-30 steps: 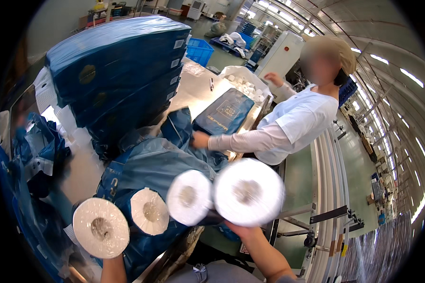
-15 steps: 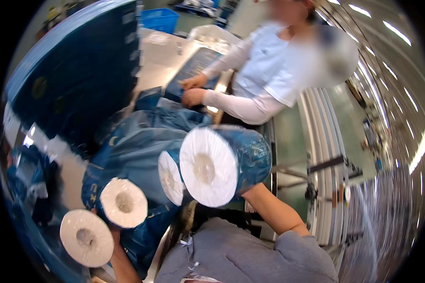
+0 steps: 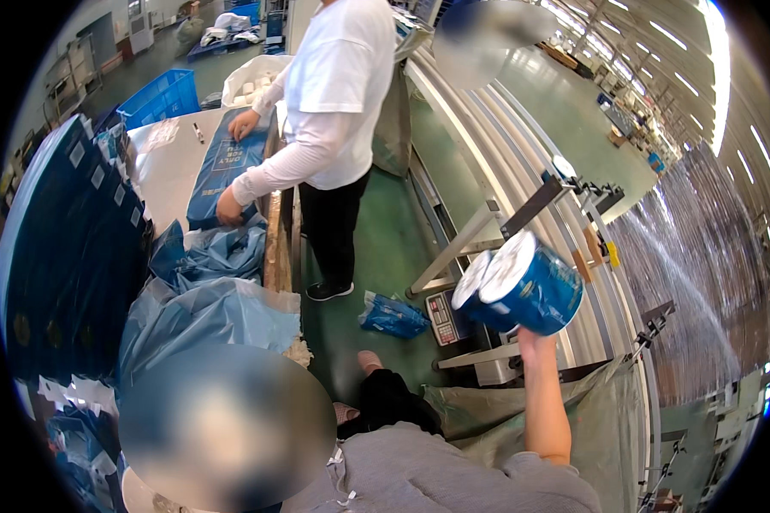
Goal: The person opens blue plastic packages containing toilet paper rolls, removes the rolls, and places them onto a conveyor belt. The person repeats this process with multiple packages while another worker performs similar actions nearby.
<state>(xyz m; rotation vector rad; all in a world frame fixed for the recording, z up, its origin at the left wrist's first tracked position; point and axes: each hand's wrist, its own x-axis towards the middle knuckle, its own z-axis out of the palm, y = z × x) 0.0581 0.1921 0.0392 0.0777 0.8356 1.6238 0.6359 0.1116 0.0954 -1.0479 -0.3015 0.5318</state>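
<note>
A blue pack of white rolls (image 3: 530,291), two pale ends showing, is tilted in front of the metal rails (image 3: 492,141) on the person's right; whether it touches them cannot be told. The right hand (image 3: 535,340) has it from the lower side, fingers clamped on the wrap, though their tips are hidden behind it. As far as can be judged, these rolls are already wrapped in film, while the pack is in hand rather than let go. The left hand is out of view, so its fingers cannot be told; a blurred patch covers the lower left. Just beside the pack, lower down, is a keypad device (image 3: 442,318), with a blue bag (image 3: 393,315) on the floor nearby. Farther left, loose blue film (image 3: 210,303) lies bunched on the table (image 3: 164,181), beside tall stacked blue packages (image 3: 70,265). Beyond, a co-worker (image 3: 340,81) has both hands on a flat blue package (image 3: 231,162).
</note>
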